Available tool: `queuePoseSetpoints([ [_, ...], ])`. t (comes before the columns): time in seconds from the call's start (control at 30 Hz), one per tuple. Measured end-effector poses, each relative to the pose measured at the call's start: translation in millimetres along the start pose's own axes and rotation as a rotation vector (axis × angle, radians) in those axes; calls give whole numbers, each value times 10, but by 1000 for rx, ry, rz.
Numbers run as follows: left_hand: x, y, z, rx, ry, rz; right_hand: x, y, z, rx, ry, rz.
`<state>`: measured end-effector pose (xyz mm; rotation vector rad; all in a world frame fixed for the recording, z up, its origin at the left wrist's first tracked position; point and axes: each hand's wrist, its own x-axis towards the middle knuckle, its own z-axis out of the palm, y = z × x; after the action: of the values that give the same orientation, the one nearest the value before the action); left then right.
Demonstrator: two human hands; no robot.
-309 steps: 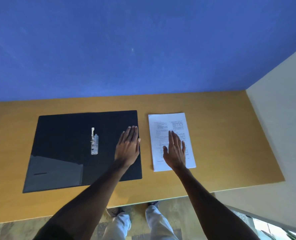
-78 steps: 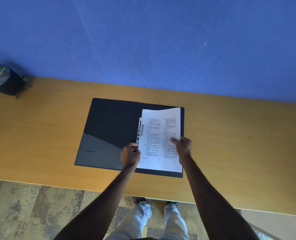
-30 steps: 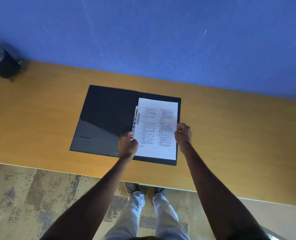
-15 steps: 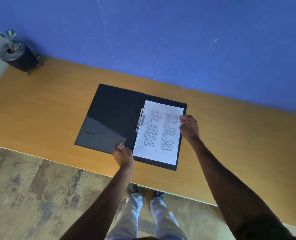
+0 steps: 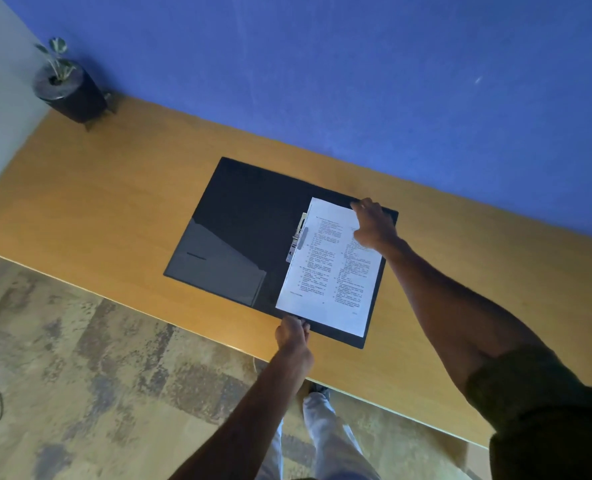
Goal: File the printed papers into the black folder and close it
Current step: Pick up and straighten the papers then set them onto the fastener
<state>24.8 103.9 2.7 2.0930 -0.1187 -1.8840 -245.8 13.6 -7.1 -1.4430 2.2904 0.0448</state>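
The right hand (image 5: 374,226) reaches far forward, fingers spread; the left hand (image 5: 292,334) seems loosely curled, close in.

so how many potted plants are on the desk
1. A small green plant in a dark round pot stands at the far left corner of the orange wooden desk, against the blue wall. More may sit outside the frame.
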Motion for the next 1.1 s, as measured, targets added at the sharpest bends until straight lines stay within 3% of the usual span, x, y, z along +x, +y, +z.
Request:
queuePoseSetpoints([
  [0.33, -137, 17, 145, -13, -109, 23, 155, 16, 76, 14, 10, 40],
  [0.77, -166, 20, 150, -37, -130, 27, 230, 67, 64, 69, 39, 26],
  [0.9, -85, 7, 82, 73, -84, 35, 159, 81, 52, 115, 80, 61],
  [1.03, 96, 88, -25, 360, 155, 344, -161, 105, 136, 558, 341, 310],
  [1.1, 120, 238, -70, 416, 153, 586, -434, 94, 239, 743, 442, 491],
])
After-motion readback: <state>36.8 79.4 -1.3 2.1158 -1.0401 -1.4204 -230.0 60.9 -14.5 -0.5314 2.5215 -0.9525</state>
